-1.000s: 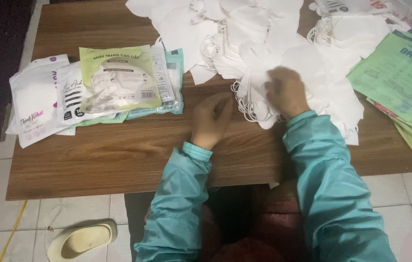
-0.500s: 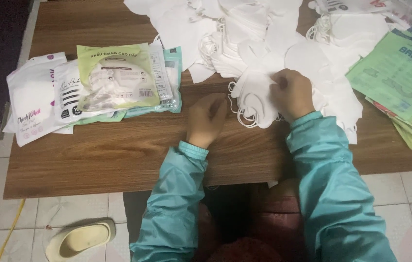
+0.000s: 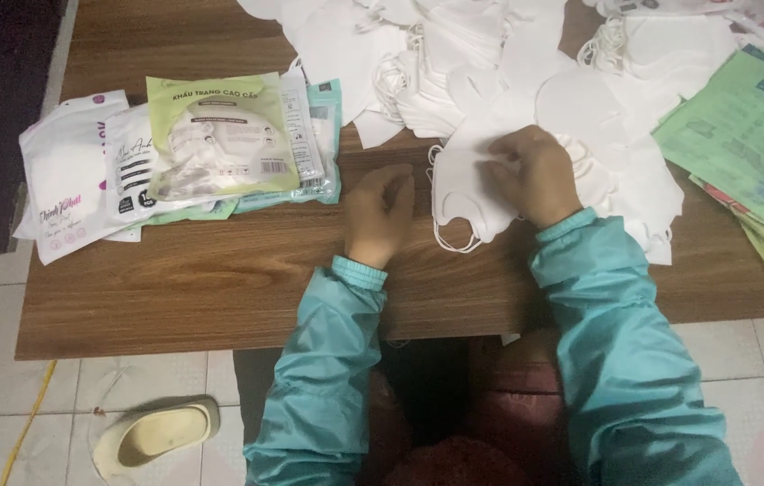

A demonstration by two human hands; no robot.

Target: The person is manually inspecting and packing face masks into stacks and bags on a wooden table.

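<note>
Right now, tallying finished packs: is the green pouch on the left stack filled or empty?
Filled: the green pouch shows a white mask through its clear front.

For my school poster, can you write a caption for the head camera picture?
Right hand presses a white face mask on a wooden table; left hand rests beside it.

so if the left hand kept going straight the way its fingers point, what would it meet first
Probably bare wooden table, then the loose white masks heaped further up. The left hand points away from the body; the folded mask lies just to its right.
</note>
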